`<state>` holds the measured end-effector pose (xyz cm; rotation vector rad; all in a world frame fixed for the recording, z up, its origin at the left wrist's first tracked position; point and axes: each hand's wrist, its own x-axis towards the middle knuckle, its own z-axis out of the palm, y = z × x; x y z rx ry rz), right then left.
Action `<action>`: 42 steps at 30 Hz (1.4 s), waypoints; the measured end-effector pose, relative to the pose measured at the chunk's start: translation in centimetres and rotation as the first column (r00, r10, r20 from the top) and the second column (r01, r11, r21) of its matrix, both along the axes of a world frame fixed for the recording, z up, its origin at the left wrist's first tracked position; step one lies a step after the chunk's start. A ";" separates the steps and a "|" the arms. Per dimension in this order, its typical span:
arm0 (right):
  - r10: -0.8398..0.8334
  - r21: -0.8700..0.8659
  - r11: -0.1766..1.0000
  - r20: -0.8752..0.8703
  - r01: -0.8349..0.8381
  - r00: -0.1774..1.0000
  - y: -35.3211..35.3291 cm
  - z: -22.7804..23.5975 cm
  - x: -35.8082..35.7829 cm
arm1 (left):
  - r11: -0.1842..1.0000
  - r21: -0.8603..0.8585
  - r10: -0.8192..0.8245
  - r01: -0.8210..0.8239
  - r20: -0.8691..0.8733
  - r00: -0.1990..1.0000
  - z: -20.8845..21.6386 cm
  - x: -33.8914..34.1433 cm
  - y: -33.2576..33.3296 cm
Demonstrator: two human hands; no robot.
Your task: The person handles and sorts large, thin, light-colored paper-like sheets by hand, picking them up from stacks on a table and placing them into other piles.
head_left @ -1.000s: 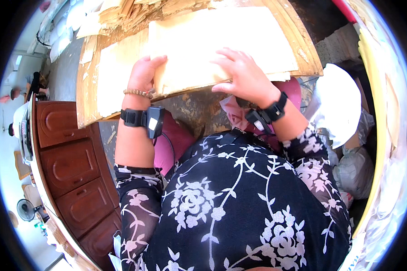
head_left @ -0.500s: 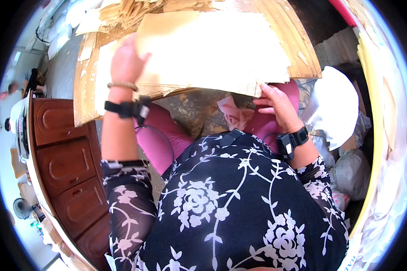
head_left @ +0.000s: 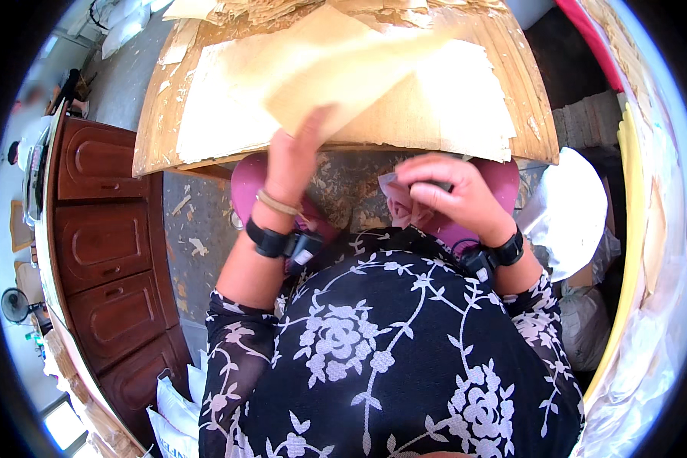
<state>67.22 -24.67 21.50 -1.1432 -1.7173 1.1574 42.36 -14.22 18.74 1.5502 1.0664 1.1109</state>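
A thin tan wood veneer sheet (head_left: 343,69) is raised at a slant over the table, its far edge smeared by motion. My left hand (head_left: 299,149) grips the near corner of it, fingers partly blurred. Under it, a wide pale veneer sheet (head_left: 450,107) lies along the front of the wooden table (head_left: 528,99), washed out by bright light. My right hand (head_left: 458,191) hovers over my lap, just off the table's front edge, with fingers bent, a gap at the thumb and nothing seen in them. Beside it is a crumpled pink cloth (head_left: 399,200).
Stacked veneer scraps (head_left: 282,14) line the table's far side. A brown panelled cabinet (head_left: 111,229) stands at left, with white sacks (head_left: 177,408) at its foot. To the right are a white rounded object (head_left: 569,214) and a yellow edge (head_left: 632,229). Flakes litter the floor (head_left: 195,221).
My left hand has moved right and nearer, lifting a tan veneer sheet at a slant. My right hand has come off the pale sheet's near edge. My view has shifted slightly.
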 end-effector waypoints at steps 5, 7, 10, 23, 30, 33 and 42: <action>-0.298 0.497 0.861 0.321 0.108 0.899 7.0 1.3 -2.6 | 0.847 -0.509 0.380 -0.154 0.375 0.845 -1.0 -1.7 4.2; -0.400 0.631 0.772 0.396 0.071 0.826 10.1 0.2 -3.7 | 0.846 -0.519 0.347 -0.117 0.372 0.861 -1.1 -1.7 4.5; -0.440 0.665 0.744 0.568 -0.072 0.695 13.8 -2.2 -4.7 | 0.823 -0.552 0.384 -0.136 0.362 0.849 -1.5 -1.4 5.1; -0.277 0.388 0.904 0.849 -0.177 0.449 15.5 -2.9 -5.4 | 0.769 0.639 0.534 0.015 -0.655 0.535 0.4 -0.2 1.1; -0.233 0.404 0.868 0.844 -0.287 0.482 16.1 -2.0 -3.3 | 0.905 0.352 0.196 0.239 -0.844 0.500 -0.4 -1.5 2.4; -0.288 0.470 0.836 0.814 -0.283 0.504 16.3 -2.0 -3.6 | 0.892 0.358 0.220 0.276 -0.877 0.428 -0.4 -1.6 3.3; -0.113 0.435 0.807 0.778 -0.399 0.619 11.2 2.1 0.2 | 0.835 0.318 -0.188 0.449 -0.602 0.776 2.9 -10.4 1.0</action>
